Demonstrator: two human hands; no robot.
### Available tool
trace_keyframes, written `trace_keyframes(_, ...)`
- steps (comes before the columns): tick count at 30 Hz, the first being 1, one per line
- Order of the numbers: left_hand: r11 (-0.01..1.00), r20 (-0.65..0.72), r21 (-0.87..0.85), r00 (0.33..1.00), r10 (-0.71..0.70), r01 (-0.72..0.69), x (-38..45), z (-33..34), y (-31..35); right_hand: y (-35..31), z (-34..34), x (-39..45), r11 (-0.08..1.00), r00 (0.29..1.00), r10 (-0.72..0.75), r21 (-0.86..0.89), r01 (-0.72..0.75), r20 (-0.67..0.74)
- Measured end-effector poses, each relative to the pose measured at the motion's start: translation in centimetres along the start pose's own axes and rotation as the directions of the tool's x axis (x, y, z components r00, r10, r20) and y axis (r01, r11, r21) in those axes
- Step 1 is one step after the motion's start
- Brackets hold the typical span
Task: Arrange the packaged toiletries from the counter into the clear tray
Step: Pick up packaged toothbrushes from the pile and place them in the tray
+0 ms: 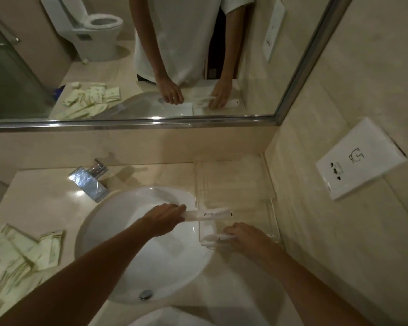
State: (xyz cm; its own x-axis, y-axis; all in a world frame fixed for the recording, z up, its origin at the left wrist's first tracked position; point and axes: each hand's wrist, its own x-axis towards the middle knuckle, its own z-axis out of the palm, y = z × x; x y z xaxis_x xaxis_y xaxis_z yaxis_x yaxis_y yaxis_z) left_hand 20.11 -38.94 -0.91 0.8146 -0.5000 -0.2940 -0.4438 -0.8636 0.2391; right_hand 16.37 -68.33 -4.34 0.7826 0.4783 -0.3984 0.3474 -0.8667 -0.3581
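Lower centre, the white sink (151,262) spans between both forearms. Above it, the left hand (166,216) pinches a long white packet (207,213) reaching over the clear tray (275,222) rim at centre right. The right hand (244,236) grips another packet (216,238) at the tray's near edge. Green sachets (21,252) lie lower left.

Trays (272,222): one, clear. Long white packets: two, one (207,214) at the tray's left wall, one (218,237) at its near end. Green-striped sachets (21,255): heaped, too blurred to count. Basins (118,231): one. Taps (91,181): one.
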Motion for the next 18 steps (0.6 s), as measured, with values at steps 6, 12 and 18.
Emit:
trace_keyframes(6,1.0,0.017,0.029,1.0,0.0,-0.001,3.3,0.7,3.7,0.3,0.0,-1.6,0.999,0.979,-0.026,-0.026,0.021,-0.204)
trace_keyframes(12,0.998,-0.002,0.022,0.998,0.056,-0.056,5.7,0.9,7.7,1.0,-1.1,-3.4,0.969,0.813,0.245,0.134,-0.206,-0.528)
trace_keyframes(18,0.971,-0.001,0.161,0.984,0.18,-0.178,7.3,3.0,10.1,2.1,-2.8,-3.8,0.879,0.658,0.475,0.287,-0.38,-0.584)
